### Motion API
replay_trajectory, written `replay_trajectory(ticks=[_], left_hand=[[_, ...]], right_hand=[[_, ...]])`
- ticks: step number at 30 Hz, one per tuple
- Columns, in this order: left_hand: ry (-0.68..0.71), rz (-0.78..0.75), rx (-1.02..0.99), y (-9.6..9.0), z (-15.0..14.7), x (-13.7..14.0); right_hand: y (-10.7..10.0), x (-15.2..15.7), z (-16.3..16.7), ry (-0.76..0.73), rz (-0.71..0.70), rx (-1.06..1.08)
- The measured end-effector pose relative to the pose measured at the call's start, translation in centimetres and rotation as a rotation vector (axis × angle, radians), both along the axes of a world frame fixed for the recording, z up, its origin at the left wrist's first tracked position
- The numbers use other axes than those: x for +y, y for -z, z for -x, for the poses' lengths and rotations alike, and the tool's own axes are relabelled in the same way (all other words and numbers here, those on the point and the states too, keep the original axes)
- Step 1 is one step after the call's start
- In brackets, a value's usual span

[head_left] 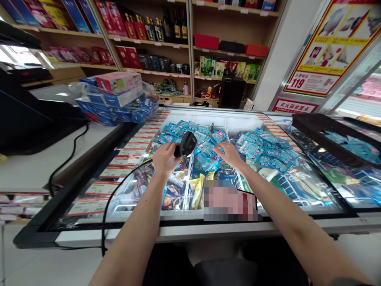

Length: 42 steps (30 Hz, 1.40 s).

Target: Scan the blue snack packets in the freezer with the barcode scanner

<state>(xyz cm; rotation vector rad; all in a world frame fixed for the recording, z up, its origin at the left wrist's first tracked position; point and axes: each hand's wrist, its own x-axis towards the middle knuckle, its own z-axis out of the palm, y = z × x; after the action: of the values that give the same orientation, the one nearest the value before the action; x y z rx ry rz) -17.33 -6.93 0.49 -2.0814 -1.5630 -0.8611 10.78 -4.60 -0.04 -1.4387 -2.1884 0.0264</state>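
My left hand (165, 159) is wrapped round the handle of a black barcode scanner (188, 143), whose head points to the right over the blue packets. A black cable runs from that hand down past the freezer's front edge. My right hand (228, 154) reaches over a heap of small blue packets (205, 149), thumb and fingers apart. Its fingertips are at the packets; whether they touch one is hard to make out. A second heap of blue packets (264, 149) lies right of this hand, on the glass top of the chest freezer (184, 237).
A phone (253, 202), its screen blurred, lies at the freezer's front edge. Plastic-wrapped boxes (119, 95) stand at back left beside a dark monitor (26, 99). A dark brown tray (324, 131) with more blue packets sits at right. Stocked shelves (154, 41) line the back.
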Motion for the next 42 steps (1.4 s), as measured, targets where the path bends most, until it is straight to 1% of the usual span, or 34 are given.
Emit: replay_trajectory(ticks=[4, 6, 8, 12, 16, 19, 21, 24, 26, 29, 32, 35, 42], left_hand=[[0.025, 0.007, 0.023, 0.0, 0.0, 0.0], [0.037, 0.012, 0.040, 0.0, 0.1, -0.1], [0.047, 0.014, 0.052, 0.0, 0.1, -0.1], [0.090, 0.018, 0.059, -0.1, -0.1, -0.3], [0.168, 0.060, 0.098, -0.3, -0.5, -0.6], [0.219, 0.099, 0.129, -0.5, -0.9, -0.7], [0.230, 0.111, 0.133, -0.6, -1.2, -0.7], [0.225, 0.122, 0.107, -0.8, -2.0, -0.5], [0.217, 0.147, 0.096, -1.2, -2.8, -0.4], [0.201, 0.197, 0.121, -1.9, -4.1, -0.3], [0.215, 0.240, 0.160, -2.4, -5.2, -0.1], [0.226, 0.251, 0.164, -2.3, -5.9, 0.1], [0.227, 0.183, 0.131, -1.2, -6.0, 0.0]], right_hand=[[-0.1, 0.1, 1.2, 0.105, -0.011, -0.056], [-0.2, 0.3, 1.5, 0.115, 0.017, -0.073], [-0.3, 0.5, 1.1, 0.104, 0.071, -0.025], [0.1, 0.7, -1.5, 0.056, 0.147, 0.236], [1.7, 1.0, -3.9, 0.006, 0.143, 0.520], [2.7, 1.3, -4.5, -0.009, 0.138, 0.704], [3.0, 1.5, -4.6, -0.001, 0.106, 0.722], [2.9, 1.7, -4.8, 0.060, 0.033, 0.713], [2.8, 1.8, -5.0, 0.090, 0.010, 0.735], [3.1, 2.2, -5.3, 0.092, 0.027, 0.767], [3.4, 2.6, -5.4, 0.085, 0.050, 0.790], [3.7, 2.9, -5.5, 0.088, 0.052, 0.795], [3.9, 3.1, -5.5, 0.088, 0.038, 0.805]])
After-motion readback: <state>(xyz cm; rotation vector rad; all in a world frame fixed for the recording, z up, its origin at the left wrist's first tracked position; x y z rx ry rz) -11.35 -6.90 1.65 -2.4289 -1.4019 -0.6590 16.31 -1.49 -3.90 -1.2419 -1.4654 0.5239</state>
